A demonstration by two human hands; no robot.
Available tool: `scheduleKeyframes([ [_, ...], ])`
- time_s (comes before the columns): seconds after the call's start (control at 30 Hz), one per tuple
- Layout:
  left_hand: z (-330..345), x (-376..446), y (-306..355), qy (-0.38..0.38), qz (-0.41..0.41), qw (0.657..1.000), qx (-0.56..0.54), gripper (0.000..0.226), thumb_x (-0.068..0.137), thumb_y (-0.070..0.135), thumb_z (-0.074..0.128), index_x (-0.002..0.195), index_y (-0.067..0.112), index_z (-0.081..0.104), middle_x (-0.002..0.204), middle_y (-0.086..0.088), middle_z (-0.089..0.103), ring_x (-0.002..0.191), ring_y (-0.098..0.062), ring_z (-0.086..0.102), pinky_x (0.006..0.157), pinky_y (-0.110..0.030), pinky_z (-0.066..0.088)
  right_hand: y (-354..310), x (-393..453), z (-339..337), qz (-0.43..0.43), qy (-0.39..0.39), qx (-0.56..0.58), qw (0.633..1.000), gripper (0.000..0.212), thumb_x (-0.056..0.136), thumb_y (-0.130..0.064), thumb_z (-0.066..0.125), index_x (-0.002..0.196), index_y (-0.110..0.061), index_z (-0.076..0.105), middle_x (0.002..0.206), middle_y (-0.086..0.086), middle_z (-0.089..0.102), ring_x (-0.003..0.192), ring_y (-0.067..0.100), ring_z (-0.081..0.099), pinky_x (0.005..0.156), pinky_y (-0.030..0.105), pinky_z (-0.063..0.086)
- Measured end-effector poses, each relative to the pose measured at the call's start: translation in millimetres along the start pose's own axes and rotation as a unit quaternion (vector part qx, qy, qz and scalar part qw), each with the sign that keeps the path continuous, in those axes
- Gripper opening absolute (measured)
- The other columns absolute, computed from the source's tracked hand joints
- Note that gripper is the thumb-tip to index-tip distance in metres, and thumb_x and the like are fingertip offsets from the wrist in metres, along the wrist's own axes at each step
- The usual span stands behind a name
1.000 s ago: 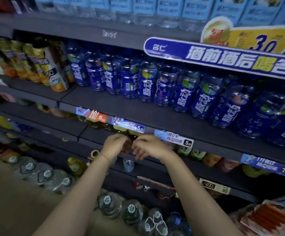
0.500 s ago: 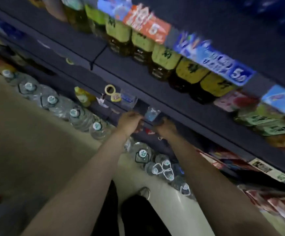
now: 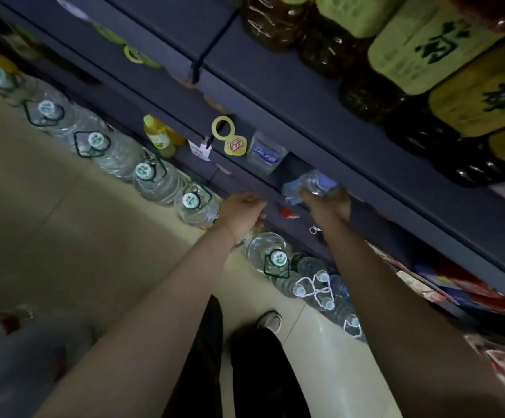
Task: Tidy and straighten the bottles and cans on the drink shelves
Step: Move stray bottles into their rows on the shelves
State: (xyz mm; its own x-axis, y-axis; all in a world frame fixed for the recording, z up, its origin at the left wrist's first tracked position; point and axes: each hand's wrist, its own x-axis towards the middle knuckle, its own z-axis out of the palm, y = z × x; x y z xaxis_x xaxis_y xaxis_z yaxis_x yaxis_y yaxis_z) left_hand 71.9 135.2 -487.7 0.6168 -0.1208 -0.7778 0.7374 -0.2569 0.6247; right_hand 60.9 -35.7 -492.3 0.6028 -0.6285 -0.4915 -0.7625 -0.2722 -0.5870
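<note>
My right hand (image 3: 328,205) is closed around a small clear bottle (image 3: 311,185) with a blue cap and blue label, held at the front edge of a low dark shelf (image 3: 366,188). My left hand (image 3: 242,214) is just left of it at the same shelf edge. Its fingers are curled into a fist and nothing shows inside them. Another clear blue-labelled bottle (image 3: 265,152) stands on the shelf a little further back. Dark tea bottles with green labels (image 3: 420,52) line the shelf above, at the top right.
Large water jugs (image 3: 151,176) with green-and-white caps stand in a row on the floor along the shelf base. A yellow-green bottle (image 3: 158,136) stands at the shelf foot. Promo tags (image 3: 230,140) hang from the shelf edge. Red packets (image 3: 486,297) fill the lower right. My shoe (image 3: 271,321) is below.
The view has tipped down from the blue sports-drink shelf to the low shelves and floor. Both hands dropped to the low shelf, and my right hand now holds a small clear bottle.
</note>
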Motion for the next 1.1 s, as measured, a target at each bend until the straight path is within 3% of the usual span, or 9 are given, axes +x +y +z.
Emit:
scheduleKeyframes([
  [0.03,-5,0,1,-0.001,0.009,1.000,0.014,0.017,0.093,0.008,0.058,0.076,0.012,0.059,0.066,-0.008,0.061,0.053,-0.022,0.054,0.045,-0.019,0.043,-1,-10,3,0.002,-0.007,0.015,1.000,0.065,0.076,-0.037,0.082,0.129,-0.009,0.056,0.119,-0.004,0.059,0.104,0.009,0.055,0.079,0.004,0.039],
  [0.1,-18,1,3,-0.006,0.044,0.995,0.091,0.005,0.087,0.012,0.063,0.083,0.014,0.065,0.078,-0.008,0.066,0.067,-0.022,0.061,0.063,-0.026,0.048,2,-25,10,0.030,-0.029,0.068,0.997,0.068,0.062,-0.051,0.082,0.118,-0.017,0.063,0.114,-0.001,0.068,0.099,0.015,0.066,0.087,0.027,0.054],
  [0.17,-28,-6,7,-0.049,0.093,0.976,0.189,0.029,0.074,0.024,0.074,0.101,0.014,0.067,0.096,-0.005,0.070,0.085,-0.018,0.062,0.076,-0.030,0.050,3,-40,18,0.054,-0.069,0.107,0.990,0.060,0.060,-0.048,0.082,0.108,-0.017,0.065,0.106,0.005,0.071,0.092,0.023,0.070,0.086,0.044,0.058],
  [0.3,-36,-35,19,-0.106,0.151,0.943,0.277,0.064,0.058,0.039,0.079,0.117,0.029,0.056,0.115,0.005,0.066,0.103,-0.017,0.063,0.084,-0.032,0.052,-14,-84,25,0.029,-0.181,0.136,0.974,0.016,0.081,-0.030,0.076,0.087,-0.019,0.066,0.093,0.012,0.072,0.074,0.023,0.069,0.072,0.043,0.060],
  [0.47,-50,-89,31,-0.055,0.123,0.991,0.019,0.052,0.059,0.047,0.079,0.107,0.031,0.067,0.107,0.005,0.073,0.099,-0.017,0.069,0.094,-0.040,0.054,-27,-131,-19,-0.044,-0.317,0.226,0.920,0.067,0.079,-0.061,0.066,0.107,0.000,0.060,0.080,0.015,0.064,0.061,0.022,0.061,0.058,0.030,0.052],
  [0.6,-52,-156,68,-0.127,0.136,0.963,-0.197,0.063,0.070,0.054,0.077,0.119,0.017,0.067,0.109,-0.011,0.070,0.091,-0.028,0.066,0.081,-0.037,0.053,-53,-165,-74,-0.124,-0.367,0.246,0.889,0.049,0.072,-0.055,0.069,0.092,-0.012,0.056,0.075,0.006,0.065,0.062,0.015,0.060,0.057,0.023,0.048],
  [0.73,-46,-237,124,-0.162,0.216,0.936,-0.228,0.070,0.058,0.059,0.082,0.106,0.010,0.066,0.092,-0.012,0.067,0.075,-0.025,0.064,0.072,-0.034,0.052,-104,-210,-136,-0.222,-0.361,0.269,0.865,0.049,0.070,-0.045,0.075,0.093,-0.010,0.050,0.081,0.005,0.061,0.068,0.015,0.058,0.061,0.027,0.047],
  [0.9,-20,-352,201,-0.133,0.410,0.874,-0.224,0.055,0.065,0.050,0.074,0.108,0.017,0.066,0.088,-0.006,0.071,0.077,-0.020,0.069,0.068,-0.033,0.057,-161,-270,-232,-0.354,-0.314,0.261,0.842,0.057,0.065,-0.034,0.083,0.109,-0.010,0.055,0.107,0.007,0.066,0.100,0.019,0.063,0.092,0.042,0.053],
  [1.1,25,-476,274,-0.095,0.576,0.802,-0.122,0.038,0.074,0.031,0.079,0.105,0.014,0.064,0.089,-0.002,0.073,0.077,-0.016,0.069,0.070,-0.033,0.058,-205,-329,-348,-0.516,-0.173,0.262,0.797,0.057,0.068,-0.026,0.084,0.118,-0.022,0.058,0.112,-0.001,0.071,0.105,0.018,0.068,0.091,0.043,0.055],
])
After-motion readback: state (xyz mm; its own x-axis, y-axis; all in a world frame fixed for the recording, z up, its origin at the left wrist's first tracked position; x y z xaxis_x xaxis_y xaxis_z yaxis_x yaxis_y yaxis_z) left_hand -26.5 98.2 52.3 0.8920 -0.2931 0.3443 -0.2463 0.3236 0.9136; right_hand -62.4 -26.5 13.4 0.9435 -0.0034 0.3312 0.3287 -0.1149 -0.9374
